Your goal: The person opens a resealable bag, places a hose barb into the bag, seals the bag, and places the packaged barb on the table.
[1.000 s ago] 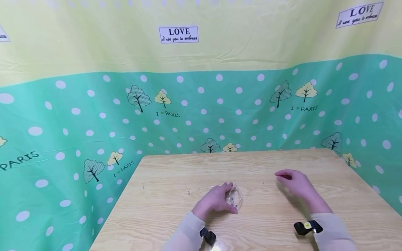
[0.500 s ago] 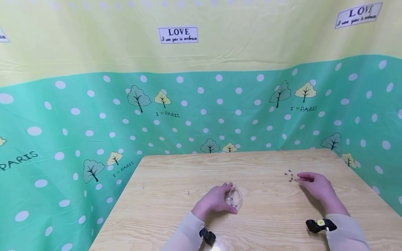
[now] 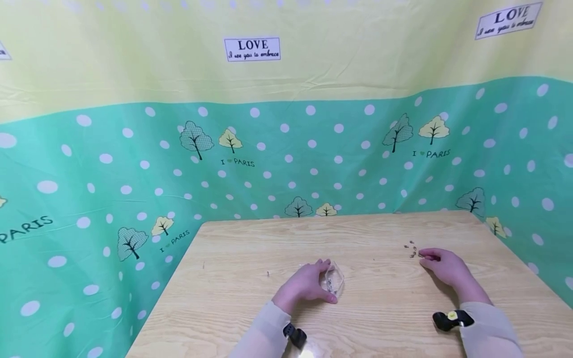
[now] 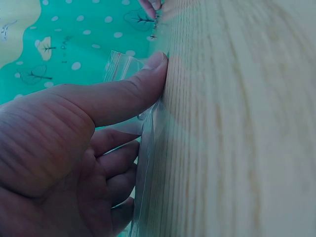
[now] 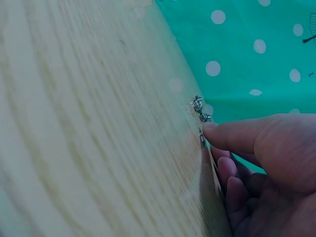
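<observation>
My left hand (image 3: 306, 283) holds a clear plastic zip bag (image 3: 338, 279), thumb at the near side and fingers at the far side, so its mouth gapes. Several small shiny pieces (image 3: 331, 286) show inside it. In the left wrist view, the thumb lies across the bag (image 4: 118, 66) close over the wood. At the right, my right hand (image 3: 447, 266) has thumb and fingertips together at the tabletop, pinching a small metal piece (image 5: 202, 137). Just beyond these fingertips lies a loose cluster of several small metal pieces (image 5: 198, 104), clasp-like in shape.
The light wood table (image 3: 367, 328) reaches back to a green dotted curtain (image 3: 250, 189). A tiny dark piece (image 3: 268, 274) lies left of the bag, a thin speck (image 3: 203, 265) farther left. Another speck (image 3: 374, 259) lies between the hands.
My right hand has moved right from over the small metal pieces, uncovering them, then shifted slightly back left beside them. My left hand keeps its place on the bag.
</observation>
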Demonstrator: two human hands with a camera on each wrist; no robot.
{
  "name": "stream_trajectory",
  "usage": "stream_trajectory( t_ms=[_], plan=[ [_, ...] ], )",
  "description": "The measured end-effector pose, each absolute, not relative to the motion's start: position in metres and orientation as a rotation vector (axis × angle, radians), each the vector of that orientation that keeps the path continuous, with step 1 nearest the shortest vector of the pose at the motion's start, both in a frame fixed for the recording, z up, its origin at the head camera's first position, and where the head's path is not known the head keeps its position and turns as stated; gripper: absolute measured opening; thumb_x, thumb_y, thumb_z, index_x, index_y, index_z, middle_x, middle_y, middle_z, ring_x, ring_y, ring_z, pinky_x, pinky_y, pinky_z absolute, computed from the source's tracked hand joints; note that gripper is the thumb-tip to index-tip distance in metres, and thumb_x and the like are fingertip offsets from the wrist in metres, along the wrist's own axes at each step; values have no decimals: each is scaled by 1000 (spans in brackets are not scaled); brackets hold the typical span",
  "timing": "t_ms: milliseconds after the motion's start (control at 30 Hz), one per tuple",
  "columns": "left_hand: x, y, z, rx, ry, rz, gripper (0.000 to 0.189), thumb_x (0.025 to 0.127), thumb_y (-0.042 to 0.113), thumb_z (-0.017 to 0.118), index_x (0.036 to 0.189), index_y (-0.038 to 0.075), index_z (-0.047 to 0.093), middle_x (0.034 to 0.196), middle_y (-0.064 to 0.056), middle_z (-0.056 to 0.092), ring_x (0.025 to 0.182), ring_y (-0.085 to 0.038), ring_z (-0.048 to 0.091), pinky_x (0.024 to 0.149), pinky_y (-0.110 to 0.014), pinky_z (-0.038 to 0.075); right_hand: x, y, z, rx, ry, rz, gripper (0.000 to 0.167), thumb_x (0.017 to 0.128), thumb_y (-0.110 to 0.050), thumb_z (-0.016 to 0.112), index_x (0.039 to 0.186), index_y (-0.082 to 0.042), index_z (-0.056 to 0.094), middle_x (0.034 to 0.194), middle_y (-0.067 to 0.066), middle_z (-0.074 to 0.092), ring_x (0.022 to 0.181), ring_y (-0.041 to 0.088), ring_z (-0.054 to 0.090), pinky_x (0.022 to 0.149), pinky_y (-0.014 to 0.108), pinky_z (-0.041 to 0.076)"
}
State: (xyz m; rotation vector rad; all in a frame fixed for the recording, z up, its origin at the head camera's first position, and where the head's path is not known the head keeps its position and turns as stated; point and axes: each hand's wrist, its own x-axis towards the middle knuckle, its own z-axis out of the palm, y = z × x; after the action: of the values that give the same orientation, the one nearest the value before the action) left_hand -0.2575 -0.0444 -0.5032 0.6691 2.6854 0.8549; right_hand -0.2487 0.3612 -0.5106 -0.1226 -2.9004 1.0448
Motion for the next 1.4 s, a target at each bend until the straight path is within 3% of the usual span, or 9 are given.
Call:
stream_trajectory(
  t_ms=[567, 1400],
  plan=[
    [-251, -45, -500, 658, 2671, 889, 107, 72, 33, 100, 162, 10, 47, 168, -12, 42, 153, -42, 40, 126, -57, 32, -248, 356, -514, -208, -2894, 1059, 33, 105, -19, 66, 120, 10, 68, 113, 31, 67, 106, 48, 61, 96, 66, 48],
    [-257, -44, -504, 652, 2679, 874, 107, 72, 36, 100, 162, 13, 47, 169, -11, 41, 153, -41, 39, 126, -56, 31, -251, 357, -511, -213, -2955, 1026, 33, 109, -20, 59, 120, 11, 65, 117, 34, 64, 112, 53, 59, 98, 68, 47]
  ],
)
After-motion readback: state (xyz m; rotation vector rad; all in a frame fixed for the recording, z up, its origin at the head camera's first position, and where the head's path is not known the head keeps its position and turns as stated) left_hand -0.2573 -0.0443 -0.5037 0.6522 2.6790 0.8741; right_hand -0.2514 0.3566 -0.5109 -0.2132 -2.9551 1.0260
